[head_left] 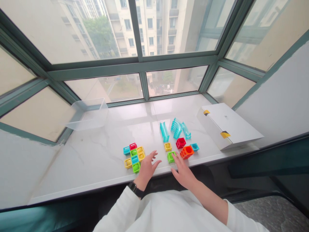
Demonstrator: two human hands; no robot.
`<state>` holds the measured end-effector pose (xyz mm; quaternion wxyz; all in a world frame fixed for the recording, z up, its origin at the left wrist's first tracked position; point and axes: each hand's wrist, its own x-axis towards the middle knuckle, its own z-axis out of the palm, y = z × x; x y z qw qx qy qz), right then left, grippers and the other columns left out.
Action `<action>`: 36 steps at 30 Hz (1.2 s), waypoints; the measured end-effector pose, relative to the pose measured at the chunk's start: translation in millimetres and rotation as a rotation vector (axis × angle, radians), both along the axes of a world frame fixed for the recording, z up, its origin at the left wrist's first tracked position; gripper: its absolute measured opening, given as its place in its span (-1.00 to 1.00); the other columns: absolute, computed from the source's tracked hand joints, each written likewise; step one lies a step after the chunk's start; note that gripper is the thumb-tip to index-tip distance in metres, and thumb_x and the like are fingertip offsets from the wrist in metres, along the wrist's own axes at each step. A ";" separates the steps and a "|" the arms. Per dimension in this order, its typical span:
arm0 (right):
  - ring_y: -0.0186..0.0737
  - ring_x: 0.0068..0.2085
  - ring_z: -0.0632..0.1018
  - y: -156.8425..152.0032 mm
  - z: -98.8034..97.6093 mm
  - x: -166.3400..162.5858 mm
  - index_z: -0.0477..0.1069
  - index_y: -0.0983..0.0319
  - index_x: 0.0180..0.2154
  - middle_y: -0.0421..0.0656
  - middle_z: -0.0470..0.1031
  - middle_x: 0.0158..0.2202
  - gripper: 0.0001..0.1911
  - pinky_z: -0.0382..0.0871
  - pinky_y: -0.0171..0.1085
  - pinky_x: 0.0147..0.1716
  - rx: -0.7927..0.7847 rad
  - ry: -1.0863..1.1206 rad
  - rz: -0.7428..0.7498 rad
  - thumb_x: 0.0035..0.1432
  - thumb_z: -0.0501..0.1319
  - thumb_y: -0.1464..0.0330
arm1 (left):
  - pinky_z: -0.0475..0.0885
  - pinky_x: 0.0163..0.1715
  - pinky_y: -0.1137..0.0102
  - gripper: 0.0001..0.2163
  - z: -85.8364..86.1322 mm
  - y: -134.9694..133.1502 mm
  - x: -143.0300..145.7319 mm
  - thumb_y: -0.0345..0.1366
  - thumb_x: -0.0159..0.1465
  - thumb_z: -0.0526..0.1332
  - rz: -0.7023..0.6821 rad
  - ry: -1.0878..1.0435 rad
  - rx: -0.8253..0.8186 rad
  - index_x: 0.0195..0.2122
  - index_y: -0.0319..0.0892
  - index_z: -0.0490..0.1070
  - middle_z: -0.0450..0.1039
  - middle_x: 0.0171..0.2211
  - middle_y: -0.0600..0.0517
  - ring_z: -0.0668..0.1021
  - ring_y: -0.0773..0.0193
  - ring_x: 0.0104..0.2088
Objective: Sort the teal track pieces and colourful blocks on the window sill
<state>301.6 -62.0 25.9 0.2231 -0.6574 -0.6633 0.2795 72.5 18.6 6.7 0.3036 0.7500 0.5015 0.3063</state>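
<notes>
My left hand [148,167] is open, fingers apart, just right of a cluster of small hollow cube blocks. In that cluster are a red block [133,146], yellow blocks [128,163], blue blocks [126,150] and green blocks [136,167]. My right hand [182,170] has its fingers spread, with fingertips at the right edge of a green block [171,157]; whether they touch it I cannot tell. Around it stand a yellow block [167,147], a red block [181,143], a taller orange block [187,152] and a blue block [194,147].
Clear teal track pieces [164,131] lie behind the blocks, some curved [176,128]. A transparent plastic bin [89,117] stands at the back left. A white box [228,124] with yellow-black tabs sits at the right. Windows border the white marble sill [101,154].
</notes>
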 end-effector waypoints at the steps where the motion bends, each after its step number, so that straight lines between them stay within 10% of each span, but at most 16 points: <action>1: 0.05 0.52 0.05 -0.8 3.8 -0.1 0.07 0.19 0.46 0.05 -0.08 0.53 -0.28 0.13 0.11 0.43 0.018 -0.004 -0.001 0.31 0.12 0.38 | 0.56 -0.01 0.13 -0.61 4.7 1.0 -14.4 -0.14 0.36 0.30 0.058 0.016 0.054 0.19 -0.01 0.38 0.61 0.03 -0.05 0.64 0.08 -0.04; 11: 0.10 0.39 0.30 17.3 51.7 -19.2 0.38 0.13 0.25 0.03 0.30 0.35 -0.51 0.25 0.19 0.36 0.338 0.009 0.074 0.32 0.13 0.45 | 0.38 0.25 -0.05 -0.71 -6.2 6.1 -124.8 -0.18 0.45 0.09 0.336 0.238 0.241 0.10 -0.09 0.47 0.47 0.17 -0.14 0.48 -0.06 0.20; 23: -0.06 0.06 0.54 74.6 35.1 -102.3 0.41 0.18 0.22 -0.01 0.49 0.04 -0.51 0.41 -0.12 0.13 0.095 -0.024 0.431 0.28 0.21 0.49 | 0.14 0.37 -0.18 -0.61 -17.2 32.9 -80.5 -0.40 0.42 0.04 0.270 0.456 0.223 0.18 -0.05 0.50 0.37 0.33 -0.13 0.29 -0.11 0.40; 36: 0.01 -0.02 0.59 92.2 12.4 -124.1 0.45 0.23 0.06 0.04 0.57 -0.02 -0.69 0.39 -0.14 -0.08 -0.085 -0.265 0.468 0.31 0.14 0.44 | 0.11 0.39 -0.18 -0.69 -16.1 29.0 -76.1 -0.40 0.41 0.07 0.178 0.518 0.253 0.04 -0.05 0.56 0.36 0.34 -0.08 0.27 -0.13 0.41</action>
